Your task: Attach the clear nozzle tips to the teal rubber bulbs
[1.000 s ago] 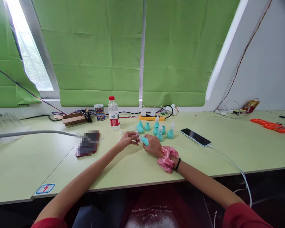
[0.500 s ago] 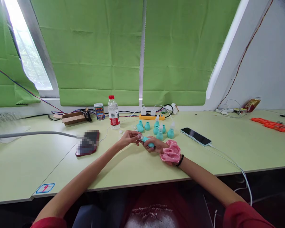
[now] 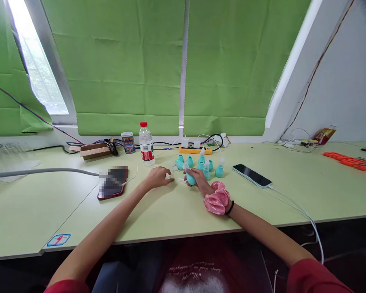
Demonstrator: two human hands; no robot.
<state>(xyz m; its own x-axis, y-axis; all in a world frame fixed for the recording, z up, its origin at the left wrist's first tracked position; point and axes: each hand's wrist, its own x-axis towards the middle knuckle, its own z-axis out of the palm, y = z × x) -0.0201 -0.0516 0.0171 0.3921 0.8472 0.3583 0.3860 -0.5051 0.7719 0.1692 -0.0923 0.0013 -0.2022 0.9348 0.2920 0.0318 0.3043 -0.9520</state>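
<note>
In my right hand [image 3: 198,179] is a teal squeeze bulb [image 3: 190,178], held tilted, with a whitish translucent tip at its top. My fingers wrap around its side, and a pink scrunchie [image 3: 217,198] sits on that wrist. To the left, my left hand [image 3: 158,177] rests low over the table, thumb and forefinger curved and a little apart around a small clear piece [image 3: 171,176]; whether they touch it is hard to make out. Just behind my right hand stand several more teal bulbs [image 3: 219,171], some topped with clear nozzles, others with bare necks.
A water bottle [image 3: 147,146] with a red cap and a printed can [image 3: 128,143] stand at the back. Left lies a dark red phone [image 3: 114,185]; right, a charging phone [image 3: 251,175]. A yellow power strip [image 3: 195,150] and orange plastic parts [image 3: 350,160] lie farther off.
My hands have parted: the left has moved left and down to the table. The right has turned the bulb more upright, its tip now pointing up.
</note>
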